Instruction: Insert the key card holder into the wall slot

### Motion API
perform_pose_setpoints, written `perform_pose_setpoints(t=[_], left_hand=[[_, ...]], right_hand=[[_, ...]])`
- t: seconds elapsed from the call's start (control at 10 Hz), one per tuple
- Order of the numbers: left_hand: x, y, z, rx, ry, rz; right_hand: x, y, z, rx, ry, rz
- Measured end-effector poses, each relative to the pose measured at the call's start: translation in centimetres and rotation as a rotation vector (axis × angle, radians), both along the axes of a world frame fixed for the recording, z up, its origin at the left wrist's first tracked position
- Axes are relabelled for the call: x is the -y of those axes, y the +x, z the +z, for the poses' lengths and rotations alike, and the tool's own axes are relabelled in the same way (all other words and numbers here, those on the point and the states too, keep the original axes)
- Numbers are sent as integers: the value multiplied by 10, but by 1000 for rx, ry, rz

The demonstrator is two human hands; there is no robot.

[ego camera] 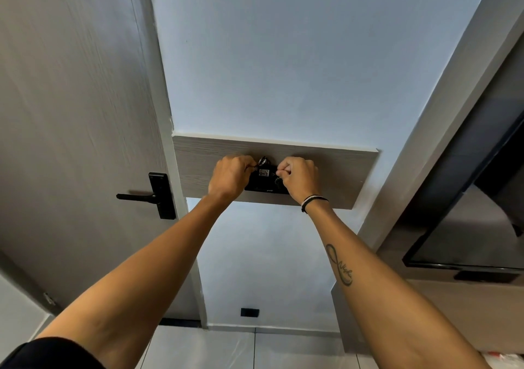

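A black wall slot unit (pixel 263 185) is mounted on a wood-grain panel (pixel 340 170) on the pale wall. The key card holder (pixel 263 172), dark with a white label and a metal ring on top, sits at the unit's upper edge. My left hand (pixel 231 177) pinches the holder's left end. My right hand (pixel 297 177) pinches its right end with curled fingers. Both hands hide the sides of the unit, so how deep the holder sits cannot be told.
A grey door with a black lever handle (pixel 147 197) stands to the left. A dark wall-mounted screen (pixel 467 227) hangs at the right. A black socket (pixel 249 312) sits low on the wall above the tiled floor (pixel 255 349).
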State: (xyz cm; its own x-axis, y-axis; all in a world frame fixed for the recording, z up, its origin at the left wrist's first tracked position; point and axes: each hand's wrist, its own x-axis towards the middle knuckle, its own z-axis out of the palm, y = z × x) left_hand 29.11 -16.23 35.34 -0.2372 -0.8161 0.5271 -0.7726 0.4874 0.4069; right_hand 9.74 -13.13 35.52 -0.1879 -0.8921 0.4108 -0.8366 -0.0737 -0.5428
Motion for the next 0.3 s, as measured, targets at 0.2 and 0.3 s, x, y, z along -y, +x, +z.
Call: perform_pose_setpoints(t=[0.2, 0.3], left_hand=[[-10, 15, -11, 187, -195, 60], [-6, 20, -13, 226, -295, 112]], right_hand=[[-16, -16, -8, -231, -169, -160], [-17, -23, -6, -327, -294, -199]])
